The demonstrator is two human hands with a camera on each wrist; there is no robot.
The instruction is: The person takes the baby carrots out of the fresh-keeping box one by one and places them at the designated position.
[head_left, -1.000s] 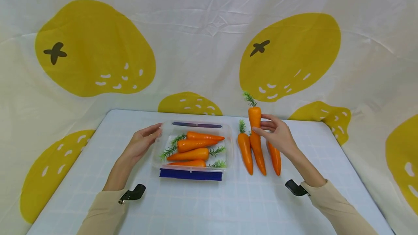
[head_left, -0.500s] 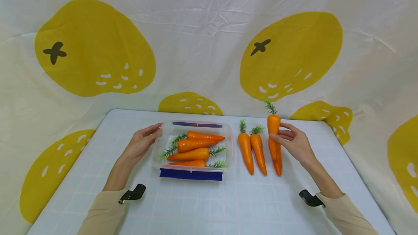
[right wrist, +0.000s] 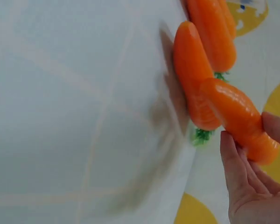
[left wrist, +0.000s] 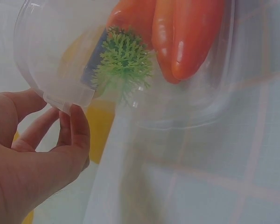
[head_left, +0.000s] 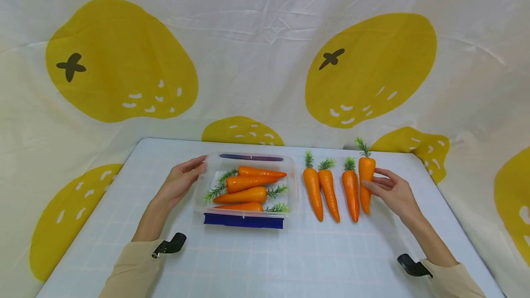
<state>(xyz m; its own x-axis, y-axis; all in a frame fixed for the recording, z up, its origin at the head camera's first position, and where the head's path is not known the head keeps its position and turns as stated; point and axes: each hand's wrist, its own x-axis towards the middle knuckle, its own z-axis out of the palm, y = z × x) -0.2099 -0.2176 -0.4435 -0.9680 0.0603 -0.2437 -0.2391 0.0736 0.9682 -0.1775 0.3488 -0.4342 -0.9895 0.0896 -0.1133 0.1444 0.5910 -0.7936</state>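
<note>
Covering the forearms at the near side, beige sleeves [head_left: 131,270] lead up to a small black camera [head_left: 170,244] at each wrist. Under them spreads a pale blue table [head_left: 256,261] with faint pink grid lines. Next comes a clear plastic box [head_left: 293,185], its blue front flap [head_left: 243,220] folded outward and down. Inside it lie four orange carrots [head_left: 244,194], the nearer two with their leaves toward the right, the farther two toward the left. The left hand [head_left: 179,182] sets bent fingertips against the box's left side; whether they pinch the rim or only touch it, I cannot tell. To the right of the box, three loose carrots [head_left: 328,191] lie side by side, leaves pointing away. Just right of these, the right hand [head_left: 394,193] pinches another carrot [head_left: 366,171] between thumb and fingers, its tip downward and leaves up; whether the tip touches the table is unclear. Behind everything hangs a white cloth [head_left: 256,68] printed with large yellow fruit [head_left: 120,59].
</note>
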